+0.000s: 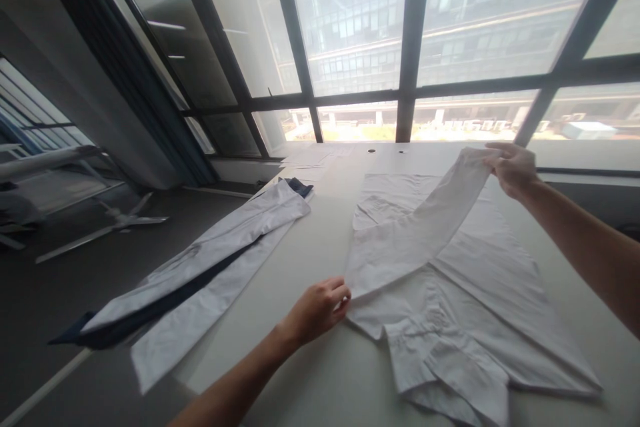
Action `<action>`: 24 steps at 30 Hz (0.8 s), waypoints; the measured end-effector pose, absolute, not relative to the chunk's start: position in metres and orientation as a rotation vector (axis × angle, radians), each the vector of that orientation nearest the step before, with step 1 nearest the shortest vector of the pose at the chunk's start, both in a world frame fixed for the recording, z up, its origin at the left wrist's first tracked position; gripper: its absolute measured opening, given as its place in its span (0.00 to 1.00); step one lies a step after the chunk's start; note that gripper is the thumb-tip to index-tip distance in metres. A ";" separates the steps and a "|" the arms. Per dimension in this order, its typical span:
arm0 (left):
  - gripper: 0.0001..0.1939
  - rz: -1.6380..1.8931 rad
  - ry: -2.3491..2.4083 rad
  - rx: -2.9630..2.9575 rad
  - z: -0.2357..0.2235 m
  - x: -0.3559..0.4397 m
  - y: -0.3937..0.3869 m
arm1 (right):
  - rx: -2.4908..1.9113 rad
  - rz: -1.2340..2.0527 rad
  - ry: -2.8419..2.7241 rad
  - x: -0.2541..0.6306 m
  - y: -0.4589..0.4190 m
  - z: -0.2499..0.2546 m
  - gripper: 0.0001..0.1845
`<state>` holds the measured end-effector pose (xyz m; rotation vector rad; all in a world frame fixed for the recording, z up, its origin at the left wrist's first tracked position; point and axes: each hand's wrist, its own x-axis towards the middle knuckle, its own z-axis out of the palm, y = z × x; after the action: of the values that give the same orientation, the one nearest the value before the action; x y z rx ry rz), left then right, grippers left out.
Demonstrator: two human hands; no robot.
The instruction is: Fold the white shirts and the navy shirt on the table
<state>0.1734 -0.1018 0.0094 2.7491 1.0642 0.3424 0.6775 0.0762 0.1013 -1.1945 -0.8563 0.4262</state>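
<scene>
A white shirt (480, 267) lies spread on the white table, one sleeve lifted off it. My right hand (515, 167) is closed on the raised end of that sleeve (425, 233), up at the table's far right. Down at the shirt's left edge, my left hand (323, 307) pinches the cloth between thumb and fingers. The sleeve runs taut and slanting between both hands. Nearer to me, the shirt's collar part (450, 367) lies rumpled and hangs toward the front. Part of the shirt's body is hidden under the sleeve.
White and dark blue trousers-like garments (215, 253) lie along the table's left edge, partly overhanging. Papers (310, 157) rest at the far end of the white table (300, 247). Beyond are large windows (360, 33); a metal-legged table base (120, 217) stands on the floor at left.
</scene>
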 end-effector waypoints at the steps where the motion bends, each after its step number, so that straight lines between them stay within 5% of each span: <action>1: 0.07 0.365 1.075 2.775 0.006 0.171 -0.104 | -1.193 0.429 -0.811 0.680 0.077 0.099 0.24; 13: 0.12 0.449 1.062 2.734 0.001 0.144 -0.103 | -1.442 0.562 -0.509 0.708 0.073 0.051 0.24; 18: 0.12 0.857 1.250 2.467 0.020 0.157 -0.050 | -1.515 0.592 -0.464 0.703 0.067 0.022 0.24; 24: 0.19 0.929 1.237 2.391 0.000 0.210 0.037 | -1.568 0.595 -0.398 0.700 0.062 0.001 0.20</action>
<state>0.2097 0.0371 -0.0001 2.3910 1.2374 0.9293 0.7001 0.0624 0.0008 -1.5680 -0.3982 0.5954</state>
